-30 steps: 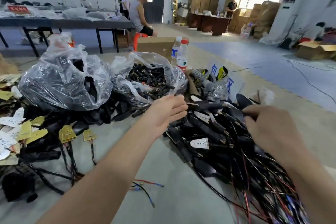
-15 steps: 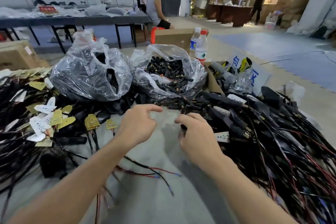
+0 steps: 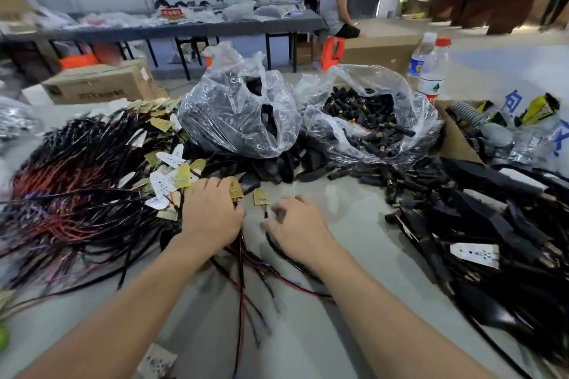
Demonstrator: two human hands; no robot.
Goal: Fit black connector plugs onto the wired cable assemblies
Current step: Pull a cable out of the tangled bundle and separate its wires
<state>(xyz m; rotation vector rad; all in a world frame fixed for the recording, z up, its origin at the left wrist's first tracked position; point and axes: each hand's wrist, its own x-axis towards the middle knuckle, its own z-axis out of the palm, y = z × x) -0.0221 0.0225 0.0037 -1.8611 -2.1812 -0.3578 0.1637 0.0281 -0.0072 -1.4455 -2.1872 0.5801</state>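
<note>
Several wired cable assemblies (image 3: 246, 264) with red and black leads and yellow tags (image 3: 261, 197) lie on the grey table (image 3: 363, 258) in front of me. My left hand (image 3: 212, 212) lies palm down on their tagged ends, fingers curled over the wires. My right hand (image 3: 295, 228) hovers just right of it with blurred, curled fingers; what it holds is hidden. Black connector plugs fill an open clear bag (image 3: 369, 123), and loose plugs (image 3: 388, 177) are spilled in front of it.
A big heap of tagged cables (image 3: 77, 188) lies on the left, and a heap of black-sleeved assemblies (image 3: 492, 224) on the right. A second clear bag (image 3: 240, 114), two bottles (image 3: 431, 71) and a cardboard box (image 3: 98, 83) stand behind. People sit at far tables.
Both hands moved left and nearer, from the loose plugs to the tagged cable ends. My left hand came down onto the wires. The view swung left.
</note>
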